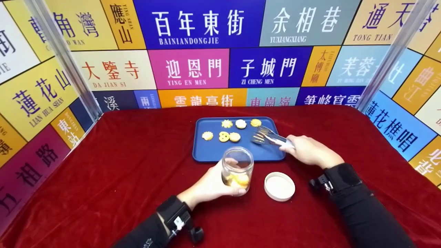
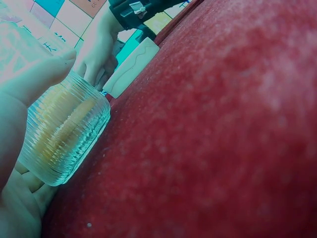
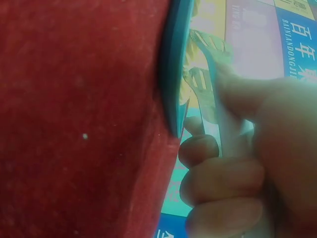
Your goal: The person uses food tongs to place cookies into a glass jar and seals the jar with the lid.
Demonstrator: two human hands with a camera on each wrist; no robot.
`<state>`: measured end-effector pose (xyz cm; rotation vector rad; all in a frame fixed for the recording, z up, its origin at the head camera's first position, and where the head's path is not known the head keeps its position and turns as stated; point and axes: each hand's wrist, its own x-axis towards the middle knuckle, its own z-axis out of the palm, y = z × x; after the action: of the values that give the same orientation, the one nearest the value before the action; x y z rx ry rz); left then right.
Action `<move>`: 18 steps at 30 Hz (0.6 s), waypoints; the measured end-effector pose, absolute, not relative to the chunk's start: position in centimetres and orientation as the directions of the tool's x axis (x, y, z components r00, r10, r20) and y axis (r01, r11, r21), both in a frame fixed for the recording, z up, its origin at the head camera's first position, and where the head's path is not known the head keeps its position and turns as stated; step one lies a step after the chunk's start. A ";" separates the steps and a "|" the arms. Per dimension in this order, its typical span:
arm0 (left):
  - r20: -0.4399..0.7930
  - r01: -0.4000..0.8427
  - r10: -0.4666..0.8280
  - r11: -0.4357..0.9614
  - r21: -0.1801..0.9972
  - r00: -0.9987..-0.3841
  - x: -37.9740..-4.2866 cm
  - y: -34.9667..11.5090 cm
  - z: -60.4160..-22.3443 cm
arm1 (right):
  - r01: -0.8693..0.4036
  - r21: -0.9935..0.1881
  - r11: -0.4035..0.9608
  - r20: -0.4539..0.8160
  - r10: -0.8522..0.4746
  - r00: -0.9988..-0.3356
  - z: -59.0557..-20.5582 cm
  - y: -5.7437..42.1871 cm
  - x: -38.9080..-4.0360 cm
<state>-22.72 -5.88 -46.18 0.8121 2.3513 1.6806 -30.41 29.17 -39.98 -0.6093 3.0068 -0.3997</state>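
Note:
My left hand [image 1: 209,184] grips a clear glass jar [image 1: 237,162], its open mouth facing up. Yellow cookies [image 1: 237,179] lie at the bottom of the jar, and the left wrist view shows ribbed glass [image 2: 74,129] around them. In my right hand [image 1: 311,151] are metal serving tongs [image 1: 274,139] with slotted, fork-like ends. Those ends stand apart over the right part of a blue tray [image 1: 210,153], right of the cookies, with no cookie visible between them. Several cookies [image 1: 234,137] are spread over the tray's back and middle. In the right wrist view, curled fingers [image 3: 225,176] wrap the tongs' handle.
A round whitish lid [image 1: 279,186] lies on the red cloth [image 1: 137,155], right of the jar and in front of the tray. Behind the table stands a wall of coloured panels [image 1: 200,24] with printed signs, with clear posts [image 1: 77,65] at its corners.

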 end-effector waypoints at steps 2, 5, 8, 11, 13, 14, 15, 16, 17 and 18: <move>0.192 0.344 0.498 0.233 0.910 -0.846 -22.7 -5.8 -46.1 | -0.384 -0.264 0.885 0.008 -0.396 -0.918 -39.7 29.3 -30.3; 0.190 0.343 0.496 0.237 0.909 -0.847 -22.7 -5.8 -46.1 | -0.378 -0.276 0.884 0.003 -0.392 -0.920 -39.2 29.4 -30.1; 0.187 0.338 0.495 0.236 0.911 -0.848 -22.6 -5.9 -46.1 | -0.367 -0.295 0.882 -0.003 -0.385 -0.923 -38.7 29.5 -29.9; 0.186 0.336 0.497 0.232 0.913 -0.848 -22.6 -5.9 -46.0 | -0.366 -0.300 0.881 0.002 -0.383 -0.924 -38.0 29.5 -29.6; 0.188 0.339 0.498 0.232 0.912 -0.847 -22.6 -5.9 -46.1 | -0.364 -0.302 0.881 0.007 -0.380 -0.925 -37.6 29.5 -29.4; 0.189 0.340 0.499 0.232 0.911 -0.846 -22.6 -5.9 -46.1 | -0.365 -0.299 0.882 0.011 -0.379 -0.925 -37.4 29.5 -29.3; 0.190 0.342 0.500 0.232 0.910 -0.845 -22.6 -5.9 -46.1 | -0.366 -0.295 0.883 0.017 -0.378 -0.926 -37.1 29.5 -29.2; 0.192 0.345 0.501 0.232 0.909 -0.844 -22.6 -5.9 -46.1 | -0.366 -0.291 0.884 0.022 -0.377 -0.926 -36.9 29.5 -29.1; 0.194 0.347 0.501 0.231 0.909 -0.843 -22.7 -5.8 -46.1 | -0.369 -0.286 0.884 0.028 -0.377 -0.926 -36.7 29.5 -29.0; 0.195 0.347 0.502 0.230 0.909 -0.842 -22.7 -5.8 -46.1 | -0.372 -0.280 0.885 0.034 -0.378 -0.925 -36.4 29.5 -28.9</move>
<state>-22.66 -5.84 -46.06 0.8184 2.3511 1.6788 -28.93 29.50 -36.44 -0.6033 3.0294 -0.4434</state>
